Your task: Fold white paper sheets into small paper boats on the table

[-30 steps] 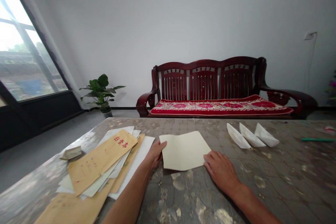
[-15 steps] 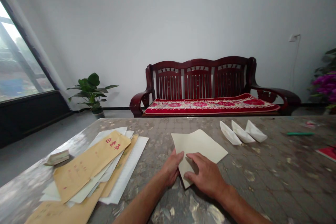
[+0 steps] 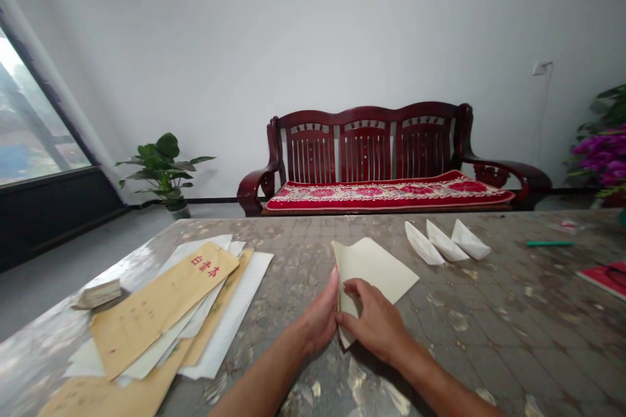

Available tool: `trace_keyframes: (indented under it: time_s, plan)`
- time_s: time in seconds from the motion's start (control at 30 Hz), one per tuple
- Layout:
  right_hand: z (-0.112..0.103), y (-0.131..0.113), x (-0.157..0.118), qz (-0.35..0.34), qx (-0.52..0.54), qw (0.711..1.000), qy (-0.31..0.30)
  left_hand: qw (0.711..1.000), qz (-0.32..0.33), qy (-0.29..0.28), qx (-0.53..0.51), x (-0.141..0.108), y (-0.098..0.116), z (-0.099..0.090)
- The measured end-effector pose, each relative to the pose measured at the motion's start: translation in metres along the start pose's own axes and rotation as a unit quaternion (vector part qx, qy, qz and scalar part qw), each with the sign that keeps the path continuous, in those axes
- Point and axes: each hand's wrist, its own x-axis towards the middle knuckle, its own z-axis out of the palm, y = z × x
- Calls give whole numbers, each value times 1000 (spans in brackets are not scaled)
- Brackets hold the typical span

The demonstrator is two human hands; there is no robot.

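Note:
A cream sheet of paper (image 3: 384,267) is tilted in front of me, its left edge bent up; whether it is one layer or several I cannot tell. My left hand (image 3: 323,316) holds that left edge, with the thumb upright along it and the other fingers mostly hidden. Over the lower left part of the paper, my right hand (image 3: 374,319) curls its fingers and pinches near the same edge with the thumb. Beyond the paper, to the right, 3 folded white paper boats (image 3: 446,242) stand side by side on the patterned table cover (image 3: 469,339).
On the left lie brown paper covers (image 3: 161,313) over white sheets (image 3: 239,313), beside a small worn paper block (image 3: 98,293). A green pen (image 3: 550,243) and a red booklet (image 3: 606,279) with a dark object on it lie right. A wooden bench (image 3: 366,150) stands behind the table.
The paper's left edge has bent upward, and my left thumb has moved from its face to that edge. My right thumb has shifted left towards the edge. The view has turned slightly right.

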Motion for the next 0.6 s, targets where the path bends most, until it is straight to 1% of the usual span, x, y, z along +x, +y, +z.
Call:
trace_keyframes:
  time_s: [0.13,0.3,0.43,0.6]
  plan:
    - [0,6,4,12,44,999,-11,1000,-16,4,-4,-1,0,-1]
    - [1,3,2,15,47,999,-6,1000,-21,20,6,-2,-2,1]
    - [2,3,3,19,56,998,0,1000,-22,-4,9,-4,3,7]
    - [1,8,7,38,93,995,-17,999,-27,-41,10,-9,10,15]
